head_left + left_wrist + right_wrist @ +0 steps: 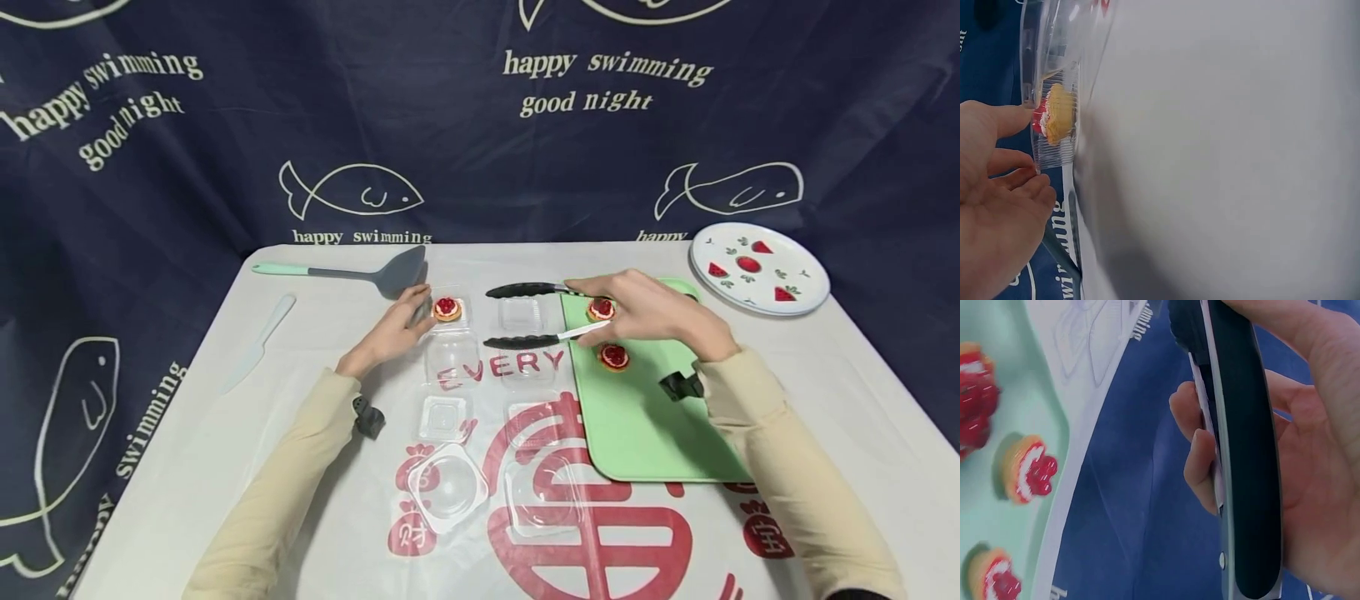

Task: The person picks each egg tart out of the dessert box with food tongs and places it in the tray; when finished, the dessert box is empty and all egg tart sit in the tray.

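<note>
My left hand (392, 329) is at the left side of a clear plastic box (1054, 153) that contains a berry-topped tart (447, 309). In the left wrist view, its thumb and fingertips hold the box's edge. My right hand (645, 310) grips a pair of tongs (525, 290) with black tips. Those tips point left, spread apart over the right column of boxes, with nothing between them. Below the hand lies a green cutting board (652, 425), bearing a tart (614, 357) and another tart (601, 309) partly behind the tongs. The right wrist view shows a third tart (972, 400).
More clear boxes with hinged lids (447, 487) stand opened in two columns at mid-table. Left of them lie a grey spatula (401, 268) with a mint handle and a pale spreader knife (262, 342). Stacked plates (806, 275) with a watermelon pattern stand at the back right.
</note>
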`<action>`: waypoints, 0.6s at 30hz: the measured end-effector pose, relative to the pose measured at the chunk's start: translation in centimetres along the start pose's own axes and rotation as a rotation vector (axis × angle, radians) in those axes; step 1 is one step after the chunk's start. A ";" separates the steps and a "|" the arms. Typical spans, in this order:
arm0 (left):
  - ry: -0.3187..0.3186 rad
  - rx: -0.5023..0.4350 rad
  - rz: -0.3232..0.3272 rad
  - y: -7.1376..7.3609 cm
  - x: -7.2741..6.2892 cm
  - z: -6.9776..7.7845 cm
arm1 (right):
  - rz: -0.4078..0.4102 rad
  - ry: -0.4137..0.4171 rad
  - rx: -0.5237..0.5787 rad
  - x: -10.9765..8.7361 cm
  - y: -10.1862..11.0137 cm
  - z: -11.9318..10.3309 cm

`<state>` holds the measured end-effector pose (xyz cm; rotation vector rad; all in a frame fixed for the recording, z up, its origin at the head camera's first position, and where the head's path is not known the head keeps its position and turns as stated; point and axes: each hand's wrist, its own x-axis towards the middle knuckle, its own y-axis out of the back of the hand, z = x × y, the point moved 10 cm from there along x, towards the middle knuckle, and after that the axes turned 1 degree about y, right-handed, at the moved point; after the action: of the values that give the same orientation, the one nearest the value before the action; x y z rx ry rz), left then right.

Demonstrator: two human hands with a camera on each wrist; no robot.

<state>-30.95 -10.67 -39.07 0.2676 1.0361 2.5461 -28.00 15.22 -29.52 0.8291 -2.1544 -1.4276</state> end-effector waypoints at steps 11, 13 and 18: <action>0.010 0.001 -0.046 -0.1 0.3 0.2 | -0.100 0.041 -0.047 7.0 -1.0 -1.0; 0.010 -0.005 -0.047 0.0 0.3 0.2 | -0.120 0.027 -0.051 8.0 -1.3 -1.1; 0.024 -0.021 -0.056 0.1 0.1 0.3 | -0.184 -0.021 -0.051 9.7 -1.9 -1.2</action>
<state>-30.93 -10.50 -38.75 0.2003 1.0113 2.5144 -33.89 7.26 -30.67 1.0189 -2.0927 -1.5803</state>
